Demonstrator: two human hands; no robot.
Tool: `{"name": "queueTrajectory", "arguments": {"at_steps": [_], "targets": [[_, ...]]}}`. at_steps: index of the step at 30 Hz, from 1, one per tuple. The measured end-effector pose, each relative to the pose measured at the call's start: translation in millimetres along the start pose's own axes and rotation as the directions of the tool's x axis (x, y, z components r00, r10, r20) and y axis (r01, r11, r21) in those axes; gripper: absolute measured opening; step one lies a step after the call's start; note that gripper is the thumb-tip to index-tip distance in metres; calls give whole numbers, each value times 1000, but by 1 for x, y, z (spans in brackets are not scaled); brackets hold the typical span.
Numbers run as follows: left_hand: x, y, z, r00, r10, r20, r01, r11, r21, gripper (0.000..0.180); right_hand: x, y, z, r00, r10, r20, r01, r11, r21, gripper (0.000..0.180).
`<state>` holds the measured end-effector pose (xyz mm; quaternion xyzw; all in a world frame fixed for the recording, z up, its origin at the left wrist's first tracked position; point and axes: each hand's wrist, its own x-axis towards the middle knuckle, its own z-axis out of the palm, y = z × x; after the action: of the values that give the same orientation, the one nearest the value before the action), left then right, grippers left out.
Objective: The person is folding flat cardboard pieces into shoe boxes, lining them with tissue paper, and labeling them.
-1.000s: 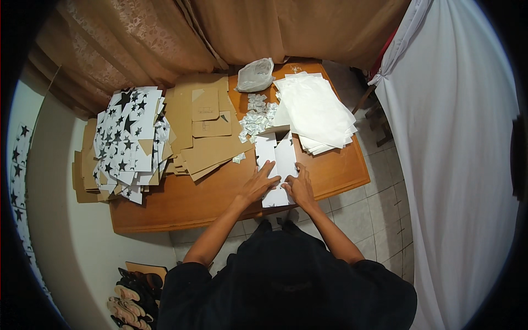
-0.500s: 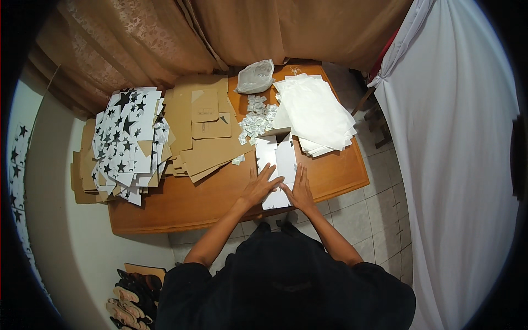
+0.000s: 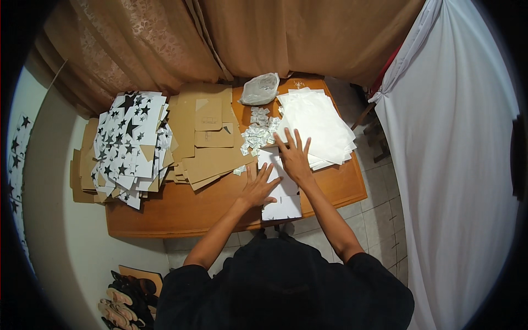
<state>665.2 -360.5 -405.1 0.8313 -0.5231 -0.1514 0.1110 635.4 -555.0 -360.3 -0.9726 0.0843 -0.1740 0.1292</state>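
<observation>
A white cardboard box (image 3: 284, 207) with dark star prints at its near edge lies in front of me at the table's front edge. My left hand (image 3: 258, 187) rests on its left side, fingers spread and holding nothing. My right hand (image 3: 295, 159) reaches over the box's far end, fingers also spread, with its fingertips near the pile of white paper sheets (image 3: 316, 118). Part of the box's far end is hidden under the right hand. Just beyond the box lies a heap of small white packets (image 3: 258, 135).
On the left are stacked white cardboard pieces with black stars (image 3: 124, 140) and flat brown cardboard (image 3: 206, 159). A clear plastic bag (image 3: 260, 89) sits at the back of the wooden table (image 3: 181, 214). Shoes (image 3: 124, 302) stand on the floor at lower left; a white curtain (image 3: 451, 165) hangs at right.
My right hand has moved forward from the box's near part to its far end. The left hand has stayed along the box's left side. The view has shifted slightly.
</observation>
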Motion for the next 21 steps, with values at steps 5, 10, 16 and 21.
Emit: {"name": "queueTrajectory", "arguments": {"at_steps": [5, 10, 16, 21], "targets": [[14, -11, -13, 998, 56, 22, -55, 998, -14, 83, 9, 18, 20, 973, -218, 81, 224, 972, -76, 45], [24, -30, -4, 996, 76, 39, -76, 997, -12, 73, -7, 27, 30, 925, -339, 173, 355, 932, -69, 28], [25, -37, 3, 996, 92, -3, -92, 993, -71, 67, -23, 42, 40, 911, -404, 82, 409, 910, -63, 38], [24, -30, -2, 996, 92, -6, -92, 993, -79, 65, -29, 48, 44, 915, -397, 76, 399, 917, -11, 39]]}}
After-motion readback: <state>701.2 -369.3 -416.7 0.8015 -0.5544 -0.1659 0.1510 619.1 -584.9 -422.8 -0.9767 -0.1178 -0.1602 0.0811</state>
